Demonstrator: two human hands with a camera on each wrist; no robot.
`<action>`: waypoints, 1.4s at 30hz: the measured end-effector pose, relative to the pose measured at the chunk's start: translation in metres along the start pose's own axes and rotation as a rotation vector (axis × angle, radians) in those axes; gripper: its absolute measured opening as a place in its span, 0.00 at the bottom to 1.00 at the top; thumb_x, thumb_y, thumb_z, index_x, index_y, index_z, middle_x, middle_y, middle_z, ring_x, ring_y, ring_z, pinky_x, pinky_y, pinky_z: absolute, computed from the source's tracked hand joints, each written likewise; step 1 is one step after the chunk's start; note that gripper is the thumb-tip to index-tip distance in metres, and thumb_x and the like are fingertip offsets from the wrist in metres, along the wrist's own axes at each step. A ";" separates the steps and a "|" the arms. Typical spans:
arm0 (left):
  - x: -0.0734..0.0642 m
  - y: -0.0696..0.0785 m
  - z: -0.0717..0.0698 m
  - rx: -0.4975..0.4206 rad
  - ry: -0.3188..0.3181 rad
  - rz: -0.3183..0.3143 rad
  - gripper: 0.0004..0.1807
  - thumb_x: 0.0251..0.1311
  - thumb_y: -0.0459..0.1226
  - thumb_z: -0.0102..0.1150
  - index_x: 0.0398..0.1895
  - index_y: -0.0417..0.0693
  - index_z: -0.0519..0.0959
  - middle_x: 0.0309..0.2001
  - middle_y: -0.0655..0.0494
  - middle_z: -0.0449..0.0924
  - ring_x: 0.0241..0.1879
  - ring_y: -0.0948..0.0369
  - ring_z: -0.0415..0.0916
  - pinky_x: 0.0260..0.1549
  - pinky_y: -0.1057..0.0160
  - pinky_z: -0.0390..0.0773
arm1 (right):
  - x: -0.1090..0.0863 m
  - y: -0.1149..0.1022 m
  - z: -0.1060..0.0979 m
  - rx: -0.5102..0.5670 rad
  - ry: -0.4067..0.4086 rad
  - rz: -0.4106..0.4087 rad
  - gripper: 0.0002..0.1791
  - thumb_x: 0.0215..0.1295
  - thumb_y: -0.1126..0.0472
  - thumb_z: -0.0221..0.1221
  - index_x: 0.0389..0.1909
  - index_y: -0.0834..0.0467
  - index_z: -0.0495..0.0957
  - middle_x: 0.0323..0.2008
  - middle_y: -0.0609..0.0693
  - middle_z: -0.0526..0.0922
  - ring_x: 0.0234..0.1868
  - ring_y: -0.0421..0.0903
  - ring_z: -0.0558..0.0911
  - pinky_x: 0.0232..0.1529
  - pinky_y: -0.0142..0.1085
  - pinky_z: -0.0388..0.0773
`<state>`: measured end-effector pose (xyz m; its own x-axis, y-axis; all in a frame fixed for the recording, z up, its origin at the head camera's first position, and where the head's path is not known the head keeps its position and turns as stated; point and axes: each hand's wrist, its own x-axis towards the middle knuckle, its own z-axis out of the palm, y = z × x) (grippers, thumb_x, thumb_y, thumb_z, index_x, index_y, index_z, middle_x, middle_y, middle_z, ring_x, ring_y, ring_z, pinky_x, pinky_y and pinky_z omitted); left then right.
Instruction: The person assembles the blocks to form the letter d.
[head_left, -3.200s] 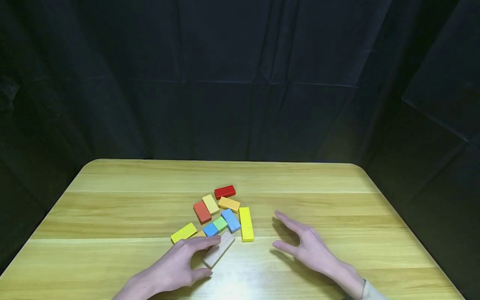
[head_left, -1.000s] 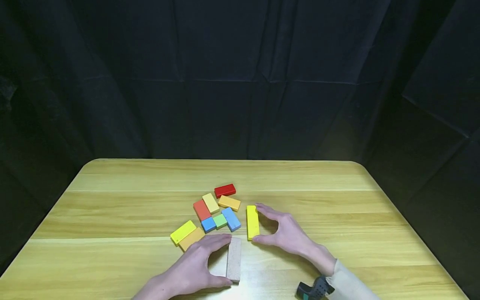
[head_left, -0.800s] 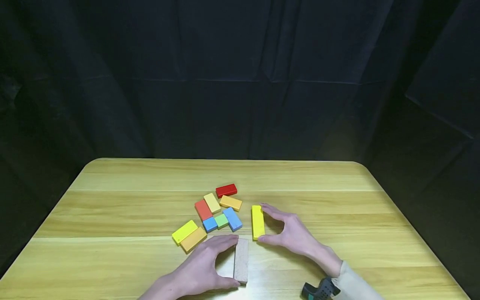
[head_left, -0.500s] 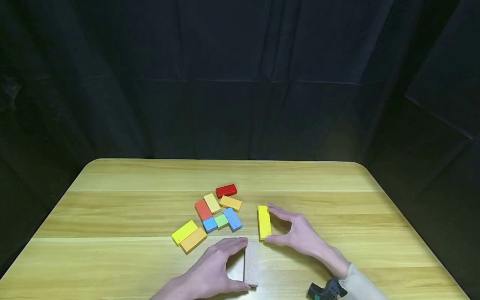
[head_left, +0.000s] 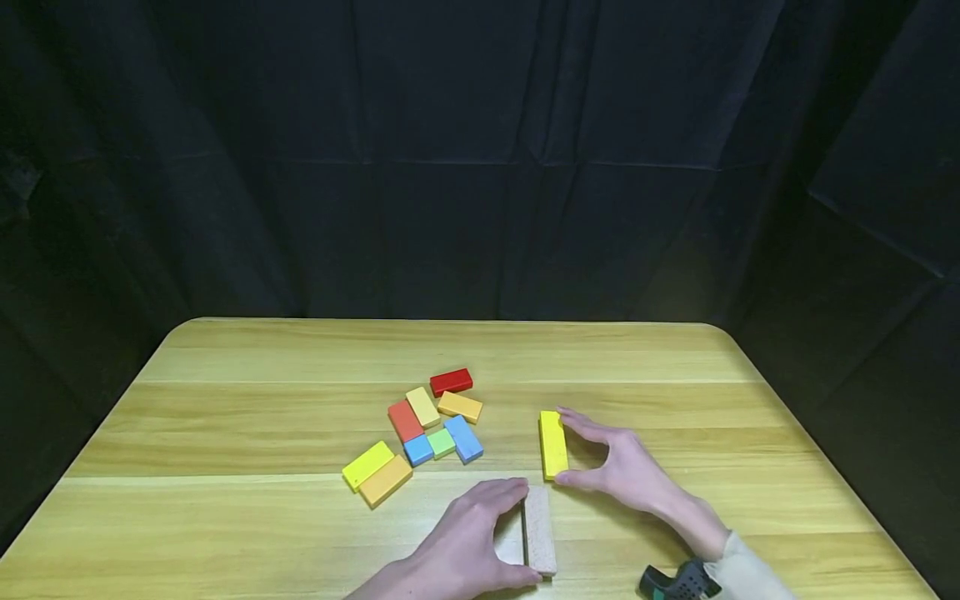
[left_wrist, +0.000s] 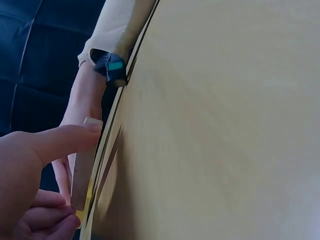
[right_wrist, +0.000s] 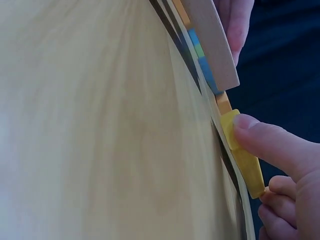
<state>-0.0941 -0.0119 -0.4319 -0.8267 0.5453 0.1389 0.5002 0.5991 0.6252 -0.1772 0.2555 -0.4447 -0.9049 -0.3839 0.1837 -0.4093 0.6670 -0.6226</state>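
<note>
two blocks are in grip on the tabletop (head_left: 225, 417), and from where i stand both look like plain wood. the left hand (head_left: 468, 537) pinches the pale block (head_left: 538, 532) by its short ends, thumb at the near one, fingertips at the far one, with a gap between palm and block. the right hand (head_left: 630, 471) has the yellow block (head_left: 553, 446) the same way. so the hands are apart from each other, each clamped on its own piece. the pale block lies in the near part of the scene, right of centre; the yellow one is just beyond it and a little to the right. whether either touches the wood below, i cannot tell for sure.

i'd judge both light, stiff and hard to hurt, nothing that bends or dents under a firm pinch. the pale one looks matte and faintly speckled, so it should give the skin decent purchase; the yellow one looks smoother, perhaps painted, and might slide a touch more. end to end seems a sound hold for both, as it leaves the long sides free, though an off-centre pinch could let a block roll about its length.

well left and farther off, nine more blocks lie loosely grouped, the red block (head_left: 451, 382) farthest, the larger orange block (head_left: 386, 481) nearest.
</note>
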 end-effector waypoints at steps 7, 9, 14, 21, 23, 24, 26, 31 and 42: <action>0.010 0.009 0.011 0.026 -0.018 0.024 0.45 0.45 0.53 0.78 0.67 0.44 0.73 0.67 0.55 0.73 0.67 0.58 0.69 0.66 0.60 0.71 | -0.007 0.009 -0.011 -0.017 0.000 0.029 0.49 0.45 0.34 0.73 0.68 0.52 0.73 0.69 0.41 0.72 0.70 0.50 0.70 0.69 0.51 0.66; 0.012 0.012 0.015 0.029 -0.027 0.020 0.45 0.45 0.53 0.78 0.67 0.44 0.73 0.67 0.55 0.73 0.67 0.58 0.69 0.66 0.61 0.71 | -0.009 0.010 -0.013 -0.018 -0.004 0.040 0.49 0.45 0.35 0.73 0.68 0.53 0.73 0.69 0.42 0.72 0.70 0.51 0.70 0.69 0.52 0.66; 0.018 0.017 0.022 0.063 -0.032 0.020 0.45 0.45 0.54 0.78 0.67 0.45 0.73 0.67 0.57 0.73 0.67 0.60 0.69 0.65 0.62 0.71 | -0.012 0.015 -0.017 -0.039 -0.009 0.061 0.49 0.46 0.34 0.73 0.68 0.52 0.73 0.68 0.48 0.73 0.69 0.55 0.71 0.68 0.55 0.68; 0.024 0.024 0.029 0.092 -0.012 0.015 0.45 0.45 0.54 0.78 0.66 0.44 0.74 0.66 0.55 0.75 0.66 0.59 0.70 0.64 0.60 0.73 | -0.015 0.018 -0.019 -0.068 -0.018 0.052 0.48 0.48 0.34 0.72 0.69 0.51 0.72 0.69 0.46 0.73 0.69 0.54 0.71 0.67 0.55 0.68; 0.025 0.025 0.030 0.104 -0.011 0.014 0.45 0.45 0.53 0.78 0.66 0.44 0.74 0.66 0.55 0.75 0.66 0.59 0.70 0.64 0.60 0.73 | -0.015 0.019 -0.019 -0.071 -0.022 0.039 0.48 0.49 0.34 0.71 0.69 0.51 0.72 0.70 0.46 0.72 0.70 0.53 0.71 0.67 0.54 0.68; 0.026 0.025 0.031 0.108 -0.010 0.011 0.45 0.44 0.53 0.79 0.66 0.43 0.73 0.66 0.54 0.74 0.66 0.59 0.70 0.64 0.60 0.73 | -0.015 0.018 -0.019 -0.071 -0.025 0.033 0.47 0.49 0.34 0.71 0.70 0.51 0.71 0.70 0.46 0.71 0.70 0.54 0.70 0.67 0.54 0.68; 0.027 0.027 0.032 0.118 -0.005 0.013 0.46 0.44 0.52 0.79 0.66 0.43 0.73 0.66 0.54 0.74 0.66 0.59 0.70 0.64 0.60 0.73 | -0.015 0.018 -0.020 -0.069 -0.031 0.027 0.47 0.50 0.35 0.71 0.70 0.52 0.71 0.71 0.47 0.70 0.70 0.54 0.69 0.68 0.55 0.67; 0.030 0.030 0.035 0.123 0.017 0.027 0.45 0.46 0.52 0.78 0.66 0.43 0.73 0.67 0.53 0.73 0.66 0.59 0.69 0.64 0.61 0.72 | -0.014 0.017 -0.019 -0.053 -0.038 0.028 0.43 0.56 0.38 0.69 0.70 0.51 0.70 0.71 0.47 0.69 0.71 0.54 0.68 0.69 0.56 0.64; 0.033 0.029 0.041 0.174 0.028 0.057 0.41 0.49 0.54 0.75 0.64 0.43 0.74 0.68 0.50 0.72 0.66 0.58 0.70 0.62 0.62 0.75 | -0.013 0.010 -0.013 -0.019 -0.067 -0.004 0.35 0.64 0.42 0.63 0.69 0.53 0.72 0.73 0.47 0.67 0.73 0.54 0.65 0.70 0.56 0.62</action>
<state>-0.0959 0.0475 -0.4403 -0.8014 0.5661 0.1930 0.5814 0.6616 0.4736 -0.1715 0.2753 -0.4440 -0.8938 -0.4277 0.1348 -0.4156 0.6769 -0.6076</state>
